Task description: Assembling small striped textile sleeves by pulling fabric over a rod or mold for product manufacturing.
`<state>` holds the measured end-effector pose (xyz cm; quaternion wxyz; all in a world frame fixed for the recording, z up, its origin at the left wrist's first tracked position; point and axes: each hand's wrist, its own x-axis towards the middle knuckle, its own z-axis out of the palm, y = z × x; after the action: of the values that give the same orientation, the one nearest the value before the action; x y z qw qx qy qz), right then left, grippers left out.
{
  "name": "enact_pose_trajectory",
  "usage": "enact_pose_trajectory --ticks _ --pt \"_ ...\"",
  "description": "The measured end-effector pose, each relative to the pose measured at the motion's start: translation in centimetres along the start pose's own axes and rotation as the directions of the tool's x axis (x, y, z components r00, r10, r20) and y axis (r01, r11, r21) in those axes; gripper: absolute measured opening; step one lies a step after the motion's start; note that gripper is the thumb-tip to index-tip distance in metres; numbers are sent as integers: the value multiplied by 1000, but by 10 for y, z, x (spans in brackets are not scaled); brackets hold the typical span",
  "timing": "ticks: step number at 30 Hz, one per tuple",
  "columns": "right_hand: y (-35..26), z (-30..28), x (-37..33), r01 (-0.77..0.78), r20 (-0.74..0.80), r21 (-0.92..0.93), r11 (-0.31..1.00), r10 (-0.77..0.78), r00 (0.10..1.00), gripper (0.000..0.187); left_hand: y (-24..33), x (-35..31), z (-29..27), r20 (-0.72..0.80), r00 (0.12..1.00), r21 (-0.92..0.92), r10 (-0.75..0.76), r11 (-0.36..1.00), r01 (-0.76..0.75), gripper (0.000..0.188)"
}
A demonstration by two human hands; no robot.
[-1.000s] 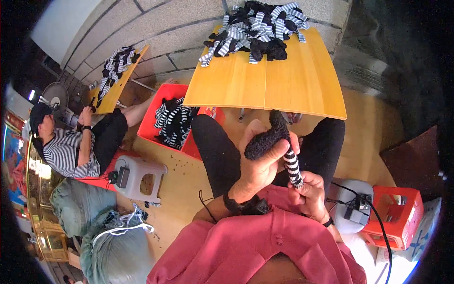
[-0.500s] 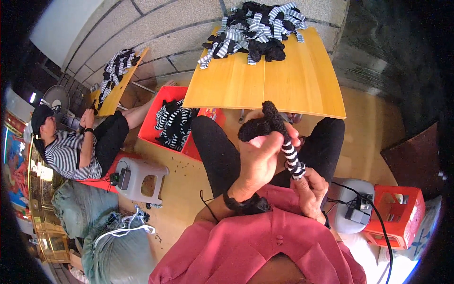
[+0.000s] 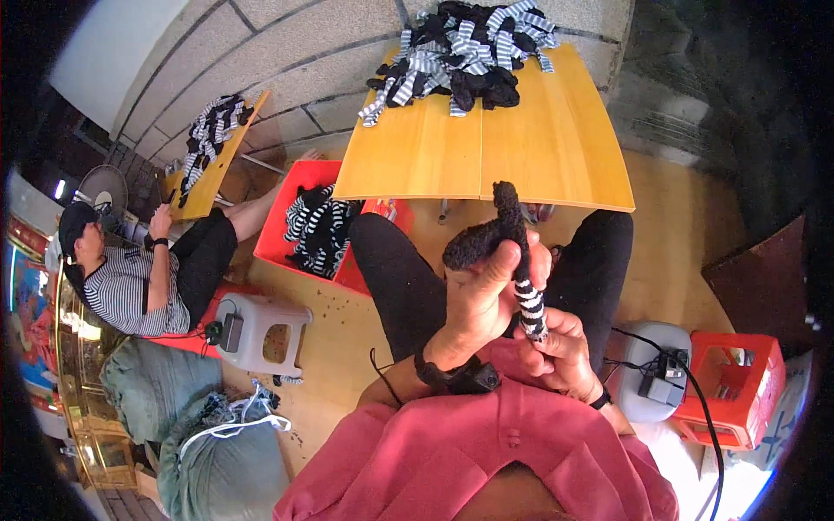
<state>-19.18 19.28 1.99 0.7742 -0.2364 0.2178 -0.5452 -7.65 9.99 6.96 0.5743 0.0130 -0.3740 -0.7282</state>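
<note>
A small knitted piece (image 3: 528, 297) with a fuzzy black, forked upper end and a narrow black-and-white striped tube stands upright between my hands, above my lap. Whether it is a sock or a glove I cannot make out. My left hand (image 3: 482, 300) is closed around its black part, with the thumb pressed on the front. Lower down, my right hand (image 3: 560, 352) pinches the bottom of the striped tube between thumb and fingers. Ahead of me, a pile of striped and black knitted pieces (image 3: 465, 56) lies on the far part of a wooden table (image 3: 556, 130).
Left of my knee stands a red bin (image 3: 276, 233) holding more striped pieces. A co-worker (image 3: 130, 278) sits at the left by another table (image 3: 217, 174). Stuffed sacks (image 3: 221, 469) and a grey stool (image 3: 265, 334) are nearer. On the right are another stool (image 3: 647, 369), a red crate (image 3: 738, 391) and a black cable (image 3: 708, 434).
The striped end has swung slightly left and the knitted piece is more upright. My right hand has shifted left and changed its pinch. The left hand keeps its hold.
</note>
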Motion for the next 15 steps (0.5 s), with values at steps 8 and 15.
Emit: enact_pose_trajectory --ticks 8,15 --pt "2 20 10 343 -227 -189 920 -381 896 30 -15 -12 -7 -59 970 105 -237 965 242 19" --pt "1 3 5 236 -293 -334 913 -338 894 21 11 8 -5 -117 979 256 -164 948 190 29"
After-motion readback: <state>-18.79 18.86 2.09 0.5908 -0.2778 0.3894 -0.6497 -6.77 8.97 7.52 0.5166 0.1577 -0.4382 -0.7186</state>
